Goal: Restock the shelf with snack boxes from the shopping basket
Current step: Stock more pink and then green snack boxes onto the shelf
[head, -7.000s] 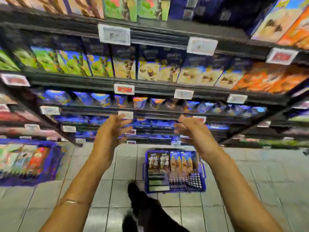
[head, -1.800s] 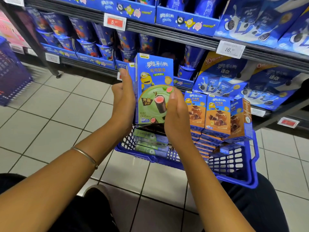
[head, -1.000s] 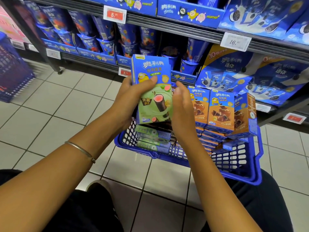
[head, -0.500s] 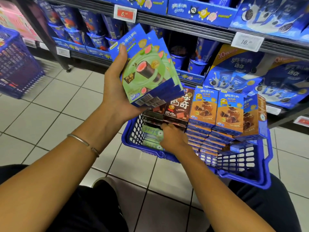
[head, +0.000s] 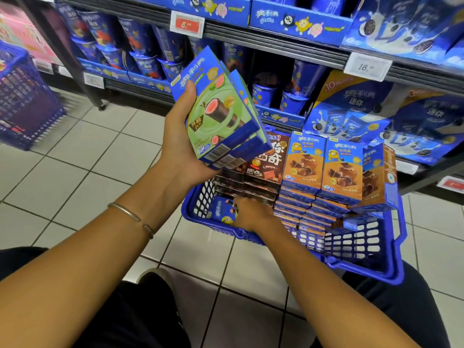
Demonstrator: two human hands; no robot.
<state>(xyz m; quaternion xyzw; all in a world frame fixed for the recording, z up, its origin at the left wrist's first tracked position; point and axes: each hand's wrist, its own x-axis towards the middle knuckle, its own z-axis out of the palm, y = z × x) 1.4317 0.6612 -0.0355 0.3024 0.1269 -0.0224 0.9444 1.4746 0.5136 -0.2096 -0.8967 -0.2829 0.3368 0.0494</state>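
Above the basket (head: 371, 272), a small stack of green boxes (head: 221, 114) is held up by the left hand (head: 180, 141). The thumb is laid on the front box and the bottom of the stack is cupped in the palm, so the stack is gripped tight. It is tipped over to the right. A thin bracelet (head: 130, 214) is worn on that wrist.

Lower down, the right hand (head: 253, 214) is put inside the basket, at its near left corner. A blue box (head: 222, 210) that lies there is touched by it. The fingers are mostly hidden, so it cannot be told if the box is gripped.

Just behind this hand, brown boxes (head: 266, 164) are piled up. Next to them, on the right, orange boxes (head: 344, 169) are stood in a row on more stacked boxes.

The basket is blue and is set on the white floor (head: 88, 156), right in front of the shelf (head: 276, 38). Blue cups (head: 148, 64) and big blue bags (head: 351, 116) are kept on the shelf. Price tags (head: 187, 22) are stuck on its rail. A second basket (head: 25, 96) is seen far to the left.
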